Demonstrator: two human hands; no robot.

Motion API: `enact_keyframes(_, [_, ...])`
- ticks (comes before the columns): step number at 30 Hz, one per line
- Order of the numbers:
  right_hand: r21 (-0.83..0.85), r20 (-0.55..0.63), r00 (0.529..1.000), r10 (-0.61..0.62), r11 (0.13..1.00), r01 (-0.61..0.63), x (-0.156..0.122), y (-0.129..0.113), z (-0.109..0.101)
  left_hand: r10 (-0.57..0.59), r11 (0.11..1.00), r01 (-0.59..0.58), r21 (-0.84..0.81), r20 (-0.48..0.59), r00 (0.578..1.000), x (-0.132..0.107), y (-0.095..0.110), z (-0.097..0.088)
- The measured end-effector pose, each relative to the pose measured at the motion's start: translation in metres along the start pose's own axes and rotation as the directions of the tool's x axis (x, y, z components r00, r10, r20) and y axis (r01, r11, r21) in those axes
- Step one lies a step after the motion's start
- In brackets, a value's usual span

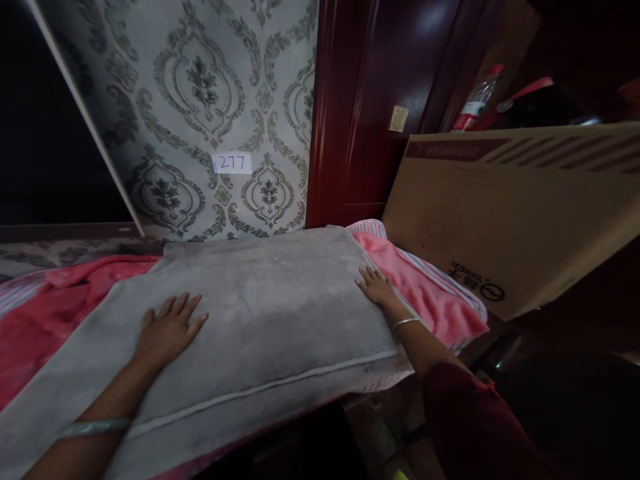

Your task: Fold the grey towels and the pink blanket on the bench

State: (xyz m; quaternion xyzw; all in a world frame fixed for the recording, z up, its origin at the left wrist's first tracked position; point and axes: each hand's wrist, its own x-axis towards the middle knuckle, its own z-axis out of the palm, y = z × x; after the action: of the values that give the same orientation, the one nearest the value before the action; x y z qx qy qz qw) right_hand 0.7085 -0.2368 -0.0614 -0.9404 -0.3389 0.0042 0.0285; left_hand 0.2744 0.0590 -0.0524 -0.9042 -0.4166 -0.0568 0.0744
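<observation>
A grey plush cloth (280, 293), with a pale seam line running along its near side, is spread over a raised surface. On its left part my left hand (167, 330) lies flat, fingers spread and palm down. My right hand (376, 287) rests near the cloth's right edge, its fingers stretched out. Neither hand grips anything. Pink fabric (420, 280) shows beyond the cloth on the right, and red-pink fabric (65, 307) lies bunched on the left. What lies beneath the cloth is hidden.
A large cardboard box (520, 207) stands at the right, with a plastic bottle (480, 100) behind its upper edge. Patterned wallpaper bears a paper label (233, 163) reading 277. A dark red door (370, 100) and a dark screen (55, 133) border the wall.
</observation>
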Motion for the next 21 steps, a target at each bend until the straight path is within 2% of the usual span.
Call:
enact_keyframes(3, [-0.018, -0.035, 0.997, 0.064, 0.998, -0.065, -0.021, -0.008, 0.004, -0.108, 0.994, 0.108, -0.004, -0.013, 0.994, -0.007, 0.011, -0.01])
enact_keyframes(6, [-0.033, -0.08, 0.997, -0.013, 0.999, 0.01, -0.053, -0.014, 0.017, -0.155, 0.988, 0.155, -0.012, -0.004, 0.988, -0.012, 0.017, -0.012])
enact_keyframes(8, [-0.032, -0.082, 0.995, -0.065, 0.998, 0.063, -0.071, -0.01, 0.026, -0.133, 0.991, 0.134, -0.019, 0.042, 0.99, -0.016, 0.013, -0.01])
enact_keyframes(12, [-0.033, -0.119, 0.987, -0.103, 0.994, 0.1, -0.086, 0.01, 0.038, -0.082, 0.996, 0.087, -0.032, 0.124, 0.989, -0.037, -0.018, -0.007])
enact_keyframes(18, [-0.034, -0.214, 0.966, -0.146, 0.989, 0.142, -0.084, 0.022, 0.043, -0.199, 0.965, 0.222, -0.139, 0.16, 0.967, -0.1, -0.084, -0.021])
enact_keyframes(21, [0.0, -0.251, 0.959, -0.128, 0.991, 0.132, -0.086, 0.02, 0.047, -0.268, 0.947, 0.289, -0.142, 0.148, 0.952, -0.12, -0.098, -0.03])
